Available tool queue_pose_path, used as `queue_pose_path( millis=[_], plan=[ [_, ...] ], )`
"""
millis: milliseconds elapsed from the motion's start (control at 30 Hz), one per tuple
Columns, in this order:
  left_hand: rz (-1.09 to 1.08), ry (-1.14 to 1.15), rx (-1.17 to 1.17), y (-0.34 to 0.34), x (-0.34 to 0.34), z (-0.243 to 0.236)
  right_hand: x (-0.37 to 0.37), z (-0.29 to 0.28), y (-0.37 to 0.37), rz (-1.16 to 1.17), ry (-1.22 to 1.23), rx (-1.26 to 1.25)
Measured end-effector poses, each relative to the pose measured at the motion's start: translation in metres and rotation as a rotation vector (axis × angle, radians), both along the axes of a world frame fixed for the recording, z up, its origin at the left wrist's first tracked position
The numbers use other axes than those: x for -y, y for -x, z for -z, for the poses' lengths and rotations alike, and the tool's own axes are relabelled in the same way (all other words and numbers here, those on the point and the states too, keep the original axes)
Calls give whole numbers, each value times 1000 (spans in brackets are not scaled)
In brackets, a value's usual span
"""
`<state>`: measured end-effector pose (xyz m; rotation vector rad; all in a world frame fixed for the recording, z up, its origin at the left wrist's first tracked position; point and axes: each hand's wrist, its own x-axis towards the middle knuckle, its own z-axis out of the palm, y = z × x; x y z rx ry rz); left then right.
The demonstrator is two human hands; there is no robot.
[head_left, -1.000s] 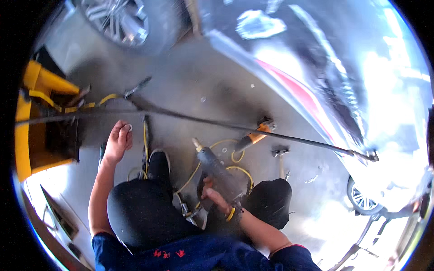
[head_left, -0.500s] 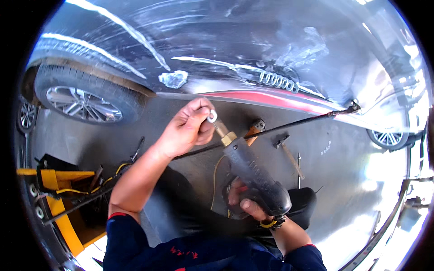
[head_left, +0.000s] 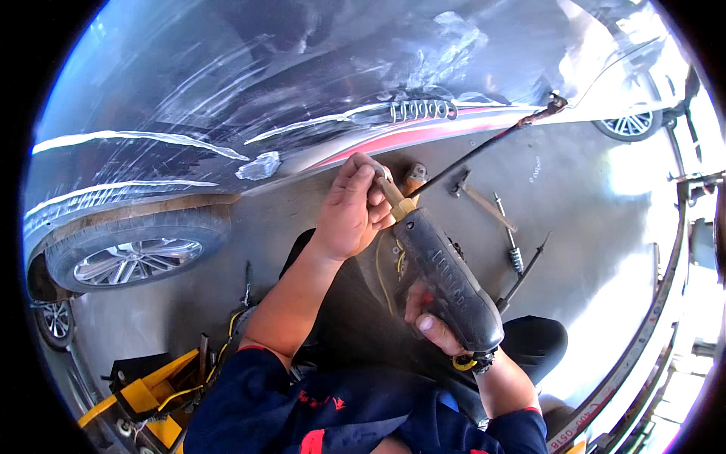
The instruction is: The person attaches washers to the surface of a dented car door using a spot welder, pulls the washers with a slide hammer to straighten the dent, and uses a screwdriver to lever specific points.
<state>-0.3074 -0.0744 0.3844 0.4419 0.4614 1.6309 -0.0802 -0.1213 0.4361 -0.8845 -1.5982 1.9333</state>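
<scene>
My left hand [head_left: 346,208] pinches a small metal washer [head_left: 381,172] at the brass tip [head_left: 398,203] of a black pistol-shaped spot-welding gun [head_left: 446,272]. The fingers partly cover the washer. Around the gun's grip, below its rear end, my right hand [head_left: 435,325] is closed; the trigger is hard to make out. The gun points up and left toward a scraped dark car side [head_left: 302,76]. A row of several metal rings [head_left: 423,111] stands on that panel, above the red-streaked lower edge.
Left of my arm is a car wheel [head_left: 136,261]. A long black bar [head_left: 484,147] reaches toward the panel. On the floor lie a hammer [head_left: 484,206], a spring-ended rod [head_left: 508,227] and an orange power tool [head_left: 414,178]. A yellow-framed cart [head_left: 140,395] stands lower left.
The view has turned, so the car side and wheel appear lower at the left. The washer, earlier facing me beside the brass tip, is now mostly covered by my left fingers there.
</scene>
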Motion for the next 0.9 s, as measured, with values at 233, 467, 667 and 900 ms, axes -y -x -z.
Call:
queue_pose_path(
  millis=[233, 467, 667, 900],
  plan=[
    [57, 317, -40, -10, -21, -25, -7, -16, 13, 88, -295, 234],
    [-176, 262, -131, 1, -45, -18, -24, -16, 47, 164, -628, 350],
    [-187, 266, -151, 5, -35, -26, -32, 16, 48, 200, -441, 237],
    [-290, 232, -346, 3, -37, -39, -43, -2, 51, 134, -611, 220]
  ],
)
